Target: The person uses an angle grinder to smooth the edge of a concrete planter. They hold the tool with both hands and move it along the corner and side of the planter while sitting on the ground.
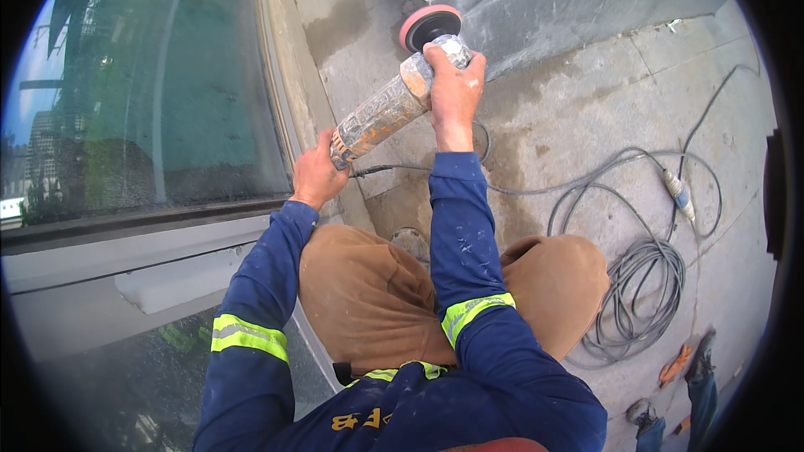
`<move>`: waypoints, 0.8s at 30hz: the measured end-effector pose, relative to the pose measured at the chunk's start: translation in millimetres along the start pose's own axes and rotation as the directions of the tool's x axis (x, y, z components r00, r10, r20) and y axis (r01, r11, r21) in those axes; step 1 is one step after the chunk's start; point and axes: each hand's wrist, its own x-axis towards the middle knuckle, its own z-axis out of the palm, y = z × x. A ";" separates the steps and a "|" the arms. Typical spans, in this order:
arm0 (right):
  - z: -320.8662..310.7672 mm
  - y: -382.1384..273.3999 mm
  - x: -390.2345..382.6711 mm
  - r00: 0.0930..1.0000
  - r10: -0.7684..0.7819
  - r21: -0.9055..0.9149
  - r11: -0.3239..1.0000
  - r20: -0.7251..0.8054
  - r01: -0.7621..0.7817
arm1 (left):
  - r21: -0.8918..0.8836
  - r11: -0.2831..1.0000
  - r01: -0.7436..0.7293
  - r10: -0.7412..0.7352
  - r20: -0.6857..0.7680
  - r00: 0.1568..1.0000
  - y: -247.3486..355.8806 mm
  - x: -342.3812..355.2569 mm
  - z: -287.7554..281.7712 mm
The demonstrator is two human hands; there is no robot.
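Between both hands I hold an angle polisher point(381, 117), its grey and orange body dusty and worn. My left hand point(319, 171) is closed round the rear end, where a dark cord comes out. Up at the head, my right hand point(455, 88) wraps the front of the body. A round pink pad point(431, 28) with a black backing sits on the tool's far end, close to the lower corner of a grey stone surface point(569, 8). I cannot tell whether the pad touches that surface.
A large glass pane point(159, 84) in a frame stands on the left. Grey cable lies in a loose coil point(641, 301) on the concrete floor point(603, 109) to the right, with a cable connector point(678, 194) along it. Another person's legs point(702, 385) show at the lower right.
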 end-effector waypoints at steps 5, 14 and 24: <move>-5.0 0.7 3.7 1.000 -0.019 -0.012 1.000 -0.005 0.019 | 0.016 1.000 -0.001 0.001 -0.019 1.000 6.9 -3.2 1.9; -3.0 -0.7 5.8 1.000 -0.002 0.036 0.999 -0.006 0.002 | 0.019 1.000 -0.022 0.022 -0.025 0.999 2.4 -2.4 0.8; -59.2 10.4 10.3 0.988 0.148 0.380 0.917 -0.044 -0.120 | 0.069 0.993 -0.099 0.094 0.070 0.993 33.1 -3.2 -8.1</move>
